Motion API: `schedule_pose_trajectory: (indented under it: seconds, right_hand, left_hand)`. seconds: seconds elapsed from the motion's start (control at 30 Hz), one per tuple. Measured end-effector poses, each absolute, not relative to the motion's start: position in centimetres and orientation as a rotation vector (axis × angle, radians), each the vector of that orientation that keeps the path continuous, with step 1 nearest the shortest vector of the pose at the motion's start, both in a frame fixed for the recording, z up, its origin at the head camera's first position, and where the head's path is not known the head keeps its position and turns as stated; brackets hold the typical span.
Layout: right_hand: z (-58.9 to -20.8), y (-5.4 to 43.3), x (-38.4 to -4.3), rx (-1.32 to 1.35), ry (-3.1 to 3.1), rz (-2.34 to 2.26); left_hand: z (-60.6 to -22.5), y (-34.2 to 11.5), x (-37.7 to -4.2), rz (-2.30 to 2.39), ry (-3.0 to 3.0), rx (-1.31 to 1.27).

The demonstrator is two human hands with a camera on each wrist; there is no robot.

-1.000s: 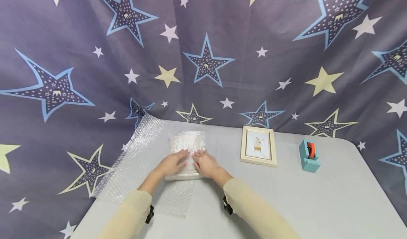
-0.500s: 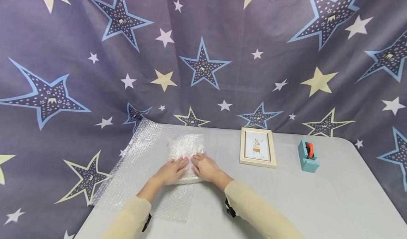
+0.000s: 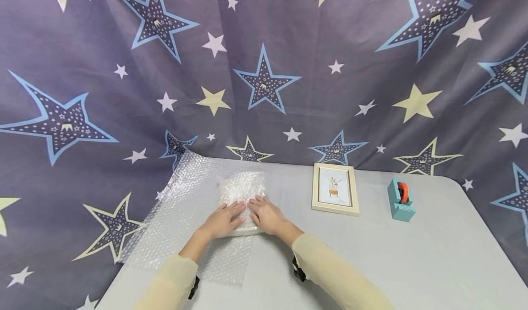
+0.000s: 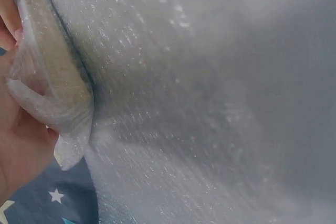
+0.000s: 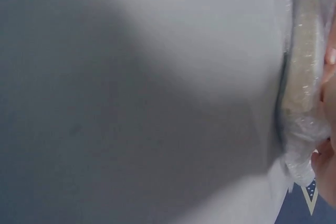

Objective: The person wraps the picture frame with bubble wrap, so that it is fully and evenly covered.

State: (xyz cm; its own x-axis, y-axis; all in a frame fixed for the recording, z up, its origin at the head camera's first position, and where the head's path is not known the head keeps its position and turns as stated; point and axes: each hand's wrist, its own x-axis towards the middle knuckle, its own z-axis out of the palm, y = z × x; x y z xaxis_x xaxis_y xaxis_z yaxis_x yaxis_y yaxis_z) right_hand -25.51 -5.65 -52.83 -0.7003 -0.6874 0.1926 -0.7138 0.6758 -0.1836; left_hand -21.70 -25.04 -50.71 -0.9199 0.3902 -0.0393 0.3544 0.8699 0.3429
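A flat rectangular bundle in bubble wrap lies on the table, and a pale wood-coloured edge shows through its layers in the left wrist view. My left hand rests on the bundle's near left part, fingers extended. On the near right part lies my right hand, its fingers also extended, fingertips close to the left hand's. In the right wrist view the wrapped side of the bundle stands beside the right hand. Loose bubble wrap spreads out under and left of the bundle.
A light wooden picture frame with a plant print lies to the right on the grey table. Farther right stands a teal tape dispenser with an orange-red roll. A star-patterned cloth hangs behind the table and along its left side.
My left hand has slid slightly nearer to me on the bundle. The right hand stays nearly in place. The head view has shifted a little; the bundle lies where it was.
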Motion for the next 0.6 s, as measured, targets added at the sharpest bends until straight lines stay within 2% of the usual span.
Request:
schedule_pose_trajectory:
  seconds: [0.6]
  right_hand:
    - [-52.61,-6.12,-25.16,1.223,-2.789,0.465]
  left_hand:
    - [-51.09,-25.52,-21.58,0.499,2.952,0.595]
